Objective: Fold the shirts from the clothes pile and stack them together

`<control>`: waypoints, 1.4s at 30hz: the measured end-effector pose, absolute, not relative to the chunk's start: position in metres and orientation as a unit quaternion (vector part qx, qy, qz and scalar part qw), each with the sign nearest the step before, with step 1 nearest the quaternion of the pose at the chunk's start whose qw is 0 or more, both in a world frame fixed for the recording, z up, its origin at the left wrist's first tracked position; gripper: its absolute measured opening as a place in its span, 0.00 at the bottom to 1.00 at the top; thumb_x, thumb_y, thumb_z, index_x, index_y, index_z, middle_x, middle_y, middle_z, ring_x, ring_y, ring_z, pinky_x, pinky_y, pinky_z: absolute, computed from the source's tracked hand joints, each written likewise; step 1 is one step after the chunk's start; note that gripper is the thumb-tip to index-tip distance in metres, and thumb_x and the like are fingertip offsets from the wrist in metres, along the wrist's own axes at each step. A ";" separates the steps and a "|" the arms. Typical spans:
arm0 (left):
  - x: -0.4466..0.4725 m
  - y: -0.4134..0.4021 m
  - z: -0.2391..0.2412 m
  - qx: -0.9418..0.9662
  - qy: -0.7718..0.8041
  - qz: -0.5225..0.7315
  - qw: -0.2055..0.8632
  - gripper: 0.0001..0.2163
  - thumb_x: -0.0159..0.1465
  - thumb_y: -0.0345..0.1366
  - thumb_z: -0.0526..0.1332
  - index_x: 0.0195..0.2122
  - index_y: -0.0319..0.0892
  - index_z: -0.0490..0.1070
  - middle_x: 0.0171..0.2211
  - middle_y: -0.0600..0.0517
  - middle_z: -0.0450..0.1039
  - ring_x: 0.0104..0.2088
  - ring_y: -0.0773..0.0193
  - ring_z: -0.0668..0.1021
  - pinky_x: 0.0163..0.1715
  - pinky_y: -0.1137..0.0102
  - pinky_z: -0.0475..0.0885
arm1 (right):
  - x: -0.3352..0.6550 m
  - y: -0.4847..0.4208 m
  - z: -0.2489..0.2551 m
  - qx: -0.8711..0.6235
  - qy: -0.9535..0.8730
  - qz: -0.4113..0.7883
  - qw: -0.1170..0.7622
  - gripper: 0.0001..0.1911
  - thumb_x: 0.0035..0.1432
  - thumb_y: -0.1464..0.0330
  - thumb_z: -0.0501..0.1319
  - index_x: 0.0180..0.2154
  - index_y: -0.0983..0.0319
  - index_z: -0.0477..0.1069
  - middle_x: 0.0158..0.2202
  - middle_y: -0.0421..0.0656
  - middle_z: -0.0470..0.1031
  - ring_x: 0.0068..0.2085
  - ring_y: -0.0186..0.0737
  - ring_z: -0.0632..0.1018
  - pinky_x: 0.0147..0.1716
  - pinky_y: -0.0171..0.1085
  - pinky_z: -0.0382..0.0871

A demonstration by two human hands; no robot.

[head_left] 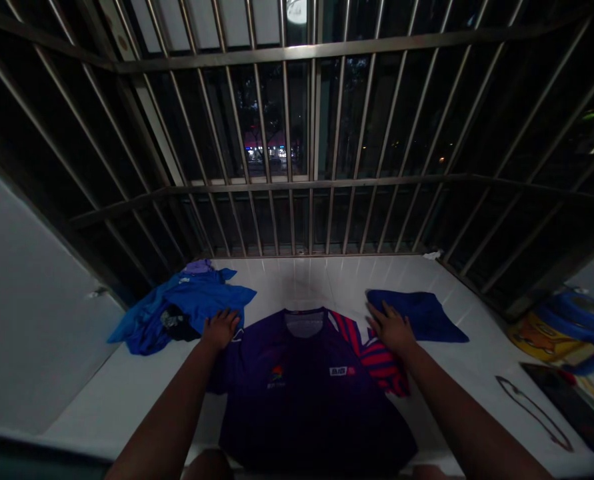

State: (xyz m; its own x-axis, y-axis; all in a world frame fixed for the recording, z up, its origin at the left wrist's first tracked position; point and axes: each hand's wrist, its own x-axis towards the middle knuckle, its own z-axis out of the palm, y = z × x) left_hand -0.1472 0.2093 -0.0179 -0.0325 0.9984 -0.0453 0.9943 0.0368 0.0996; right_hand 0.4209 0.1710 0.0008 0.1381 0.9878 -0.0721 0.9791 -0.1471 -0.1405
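Note:
A dark purple T-shirt lies spread face up on the white ledge, collar away from me. Its sleeve on the right has red stripes, and small logos mark the chest. My left hand rests at the shoulder on the left side, fingers stretched out, close to a heap of blue clothes. On the other side, my right hand lies with fingers spread by the striped sleeve. Its fingers reach the edge of a folded dark blue cloth. Neither hand grips anything that I can see.
Metal window bars close off the back and both sides of the white ledge. At the right stand a yellow and blue container, a dark flat object and a thin cord loop.

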 end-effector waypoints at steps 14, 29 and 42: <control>-0.249 0.236 0.005 0.642 0.763 -0.073 0.025 0.27 0.69 0.25 0.53 0.67 0.46 0.76 0.73 0.41 0.71 0.71 0.44 0.74 0.72 0.37 0.61 | 0.557 0.178 0.000 -0.850 -0.526 -0.007 0.021 0.31 0.76 0.69 0.48 0.75 0.59 0.68 0.79 0.65 0.55 0.79 0.70 0.58 0.69 0.76 0.50; -0.008 0.116 -0.083 0.842 0.528 0.099 0.049 0.28 0.79 0.47 0.57 0.79 0.59 0.59 0.82 0.48 0.50 0.80 0.43 0.57 0.76 0.35 0.53 | 0.389 0.096 -0.060 -0.674 -0.732 0.103 0.011 0.36 0.78 0.48 0.49 0.81 0.48 0.50 0.83 0.44 0.40 0.82 0.59 0.46 0.77 0.70 0.42; 0.056 0.224 -0.041 0.833 0.542 0.090 0.062 0.26 0.77 0.42 0.59 0.75 0.48 0.68 0.78 0.40 0.60 0.78 0.41 0.62 0.76 0.37 0.55 | 0.447 0.175 -0.039 -0.695 -0.713 0.086 -0.030 0.36 0.80 0.49 0.48 0.81 0.49 0.48 0.84 0.44 0.38 0.83 0.55 0.44 0.78 0.65 0.39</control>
